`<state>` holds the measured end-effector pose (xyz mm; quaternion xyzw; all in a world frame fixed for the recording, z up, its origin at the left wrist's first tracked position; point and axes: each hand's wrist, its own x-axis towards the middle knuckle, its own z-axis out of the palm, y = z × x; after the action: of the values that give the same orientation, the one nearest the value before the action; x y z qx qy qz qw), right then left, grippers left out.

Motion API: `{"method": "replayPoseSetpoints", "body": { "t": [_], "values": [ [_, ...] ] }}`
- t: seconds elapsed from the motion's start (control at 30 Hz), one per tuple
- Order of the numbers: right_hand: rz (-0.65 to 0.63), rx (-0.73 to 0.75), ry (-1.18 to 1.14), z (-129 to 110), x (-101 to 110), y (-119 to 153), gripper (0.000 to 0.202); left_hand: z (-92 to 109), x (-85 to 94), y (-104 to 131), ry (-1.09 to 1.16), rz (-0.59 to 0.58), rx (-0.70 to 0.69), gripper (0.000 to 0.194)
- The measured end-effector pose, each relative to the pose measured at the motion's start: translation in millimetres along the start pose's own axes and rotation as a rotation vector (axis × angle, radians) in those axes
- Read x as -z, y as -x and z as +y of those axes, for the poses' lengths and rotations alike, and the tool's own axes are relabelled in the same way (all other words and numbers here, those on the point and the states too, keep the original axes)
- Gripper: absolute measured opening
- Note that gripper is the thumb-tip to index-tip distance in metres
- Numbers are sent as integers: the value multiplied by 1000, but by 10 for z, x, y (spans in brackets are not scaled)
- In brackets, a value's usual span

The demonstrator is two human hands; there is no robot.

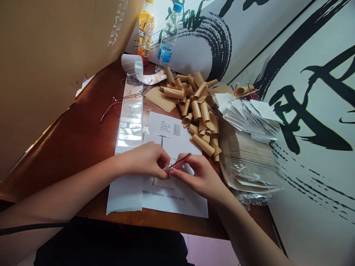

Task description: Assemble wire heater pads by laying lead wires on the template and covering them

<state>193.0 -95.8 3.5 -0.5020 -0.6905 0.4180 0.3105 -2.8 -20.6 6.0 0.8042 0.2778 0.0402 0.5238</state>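
Observation:
Over a printed sheet point(169, 201), my two hands meet with thumbs and fingers pinched. Between the fingers of my right hand point(201, 173) is a folded bundle of red and black wires point(181, 161). My left hand point(151, 159) pinches a small whitish piece point(167, 168) at the bundle's lower end; it looks like a label, but the fingers partly cover it. Beside the printed sheet, a long strip of silvery-white labels point(129, 129) runs under my left wrist and curls into a loose roll point(132, 64) at the back.
Rolled brown paper pieces point(205, 112) heap up behind my right hand, next to flat brown sheets point(161, 99). Stacked white cards point(249, 114) sit on a plastic-wrapped pile point(249, 159). Loose wires point(113, 103) lie left. Two bottles point(145, 33) stand behind; a cardboard box point(55, 66) rises left.

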Motion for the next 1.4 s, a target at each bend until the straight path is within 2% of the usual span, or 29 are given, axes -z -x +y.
{"method": "replayPoseSetpoints", "body": {
  "t": [0.07, 0.2, 0.27, 0.37, 0.57, 0.67, 0.87, 0.97, 1.13, 1.3, 1.4],
  "values": [
    [0, 65, 37, -3, 17, 21, 19, 12, 4, 22, 21, -15, -14, 20],
    [51, 126, 33, -30, 12, 65, 21, 76, 4, 80, 3, -29, 9, 29],
    [131, 94, -35, -47, 10, 82, 24, 116, -4, 99, 1, -55, 40, 33],
    [216, -44, -117, -46, 22, 80, 28, 140, -14, 96, 59, -73, 54, 30],
    [160, -301, -384, 93, 11, 5, 30, 47, -6, 20, 326, 34, 144, 30],
    [122, -374, -519, 170, -20, -7, 34, 16, 3, -4, 393, 109, 175, 32],
    [205, -347, -451, 215, -23, -15, 34, 41, 8, -2, 461, 134, 190, 33],
    [176, -375, -520, 208, -26, -22, 35, 33, 6, -5, 438, 226, 183, 37],
    [5, -490, -644, 156, -71, -26, 40, 47, -14, -26, 486, 356, 168, 38],
    [56, -429, -545, 84, -69, -28, 41, 84, -63, -54, 643, 377, 178, 39],
    [7, -438, -532, 56, -81, -29, 42, 72, -97, -50, 639, 382, 193, 39]
  ]
}}
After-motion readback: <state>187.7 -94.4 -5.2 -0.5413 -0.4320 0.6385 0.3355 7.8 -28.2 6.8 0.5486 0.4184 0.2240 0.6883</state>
